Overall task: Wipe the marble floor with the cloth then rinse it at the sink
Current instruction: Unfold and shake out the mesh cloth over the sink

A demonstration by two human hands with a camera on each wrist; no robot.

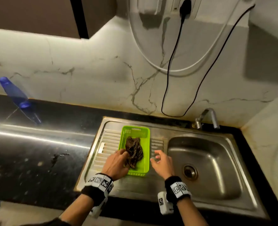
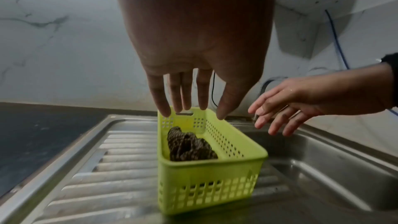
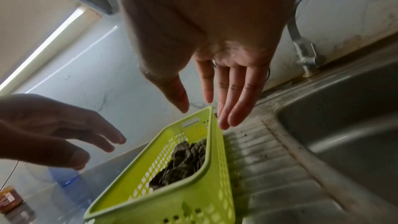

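A crumpled brown patterned cloth (image 1: pixel 134 150) lies inside a lime-green perforated basket (image 1: pixel 146 162) on the steel drainboard (image 1: pixel 105 144). My left hand (image 1: pixel 124 154) hovers over the basket's near left side with straight, spread fingers. In the left wrist view the left hand (image 2: pixel 191 108) is above the basket (image 2: pixel 206 190) and holds nothing, and the cloth (image 2: pixel 189 146) lies loose below it. My right hand (image 1: pixel 156 156) is open just right of the basket. It looks wet in the right wrist view, where the right hand (image 3: pixel 204 108) hangs above the rim.
The sink basin (image 1: pixel 216 168) with its drain (image 1: pixel 190 172) lies right of the drainboard, with a tap (image 1: pixel 208 118) behind it. A black counter (image 1: pixel 28 160) stretches left, with a blue bottle (image 1: pixel 15 97) at the marble wall. A black cable (image 1: pixel 172 62) hangs down the wall.
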